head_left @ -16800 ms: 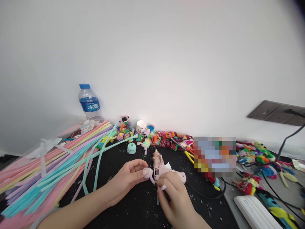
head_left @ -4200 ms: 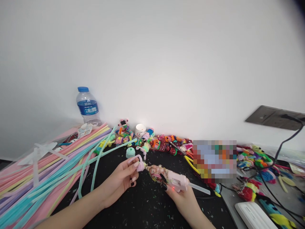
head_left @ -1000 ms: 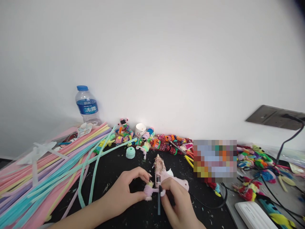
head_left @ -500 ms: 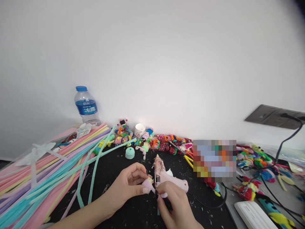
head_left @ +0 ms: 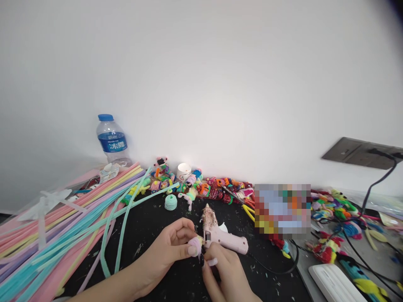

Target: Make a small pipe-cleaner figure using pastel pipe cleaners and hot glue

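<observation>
My left hand [head_left: 168, 247] pinches a small lilac and yellow pipe-cleaner figure [head_left: 196, 245] between thumb and fingers. Close beside it, my right hand [head_left: 225, 268] is closed on a lilac pipe-cleaner end [head_left: 213, 262] that pokes out past its fingertips; whether this end joins the figure is hard to see. A pale pink glue gun [head_left: 233, 242] with a stained nozzle lies just behind my right hand on the black mat [head_left: 151, 226]. Farther back on the mat sits a mint-green coil [head_left: 171, 202] of pipe cleaner.
Long pastel pipe cleaners [head_left: 78, 222] spread across the left side. Finished pipe-cleaner figures and a paper cup [head_left: 184, 171] line the wall, near a water bottle [head_left: 111, 140]. At right are a black cable [head_left: 292, 268], a white box-shaped device [head_left: 332, 283] and more figures.
My right hand has shifted slightly left and down, with its lilac end closer to the figure. The left hand still holds the figure, which is turned a little.
</observation>
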`<state>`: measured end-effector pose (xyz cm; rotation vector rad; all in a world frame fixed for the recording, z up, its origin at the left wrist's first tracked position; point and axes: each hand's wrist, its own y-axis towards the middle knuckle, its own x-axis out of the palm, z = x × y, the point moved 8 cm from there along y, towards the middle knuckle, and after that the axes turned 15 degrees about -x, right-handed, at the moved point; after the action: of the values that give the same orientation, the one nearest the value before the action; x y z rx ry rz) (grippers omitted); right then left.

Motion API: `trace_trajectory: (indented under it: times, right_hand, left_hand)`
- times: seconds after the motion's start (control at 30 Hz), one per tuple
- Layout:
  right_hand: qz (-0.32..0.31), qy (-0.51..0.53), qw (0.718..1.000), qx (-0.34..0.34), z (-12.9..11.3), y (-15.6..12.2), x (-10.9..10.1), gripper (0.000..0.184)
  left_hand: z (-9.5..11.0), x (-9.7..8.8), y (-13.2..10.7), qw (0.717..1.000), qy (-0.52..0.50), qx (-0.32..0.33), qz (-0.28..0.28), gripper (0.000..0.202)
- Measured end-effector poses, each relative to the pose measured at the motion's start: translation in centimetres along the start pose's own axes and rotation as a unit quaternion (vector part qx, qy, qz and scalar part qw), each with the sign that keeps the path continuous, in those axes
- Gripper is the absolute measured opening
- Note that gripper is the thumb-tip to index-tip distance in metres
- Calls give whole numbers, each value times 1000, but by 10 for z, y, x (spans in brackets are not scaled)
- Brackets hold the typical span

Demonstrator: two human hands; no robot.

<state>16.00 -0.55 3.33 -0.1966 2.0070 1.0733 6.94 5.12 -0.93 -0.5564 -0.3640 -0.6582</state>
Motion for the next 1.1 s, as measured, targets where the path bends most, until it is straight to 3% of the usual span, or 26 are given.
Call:
trace_trajectory:
  times: [0.3, 0.47, 0.77, 0.93, 1.1]
  right_hand:
    - [-20, 7, 1000, 12, -1, 5, 5, 18]
    - [-22, 20, 999, 25, 2, 2, 4, 19]
    - [12, 18, 996, 91, 18, -9, -10, 21]
    - [-2, 27, 996, 90, 19, -7, -9, 24]
    - [-7, 26, 998, 64, 14, -2, -8, 25]
  left_hand:
    - [-3, 6, 0, 999, -27, -12, -30, 31]
    - [0, 3, -1, 1000, -10, 5, -15, 28]
    - [4, 0, -2, 988, 145, 34, -28, 38]
    - [9, 8, -9, 954, 292, 65, -20, 43]
    - [14, 12, -12, 924, 376, 62, 6, 44]
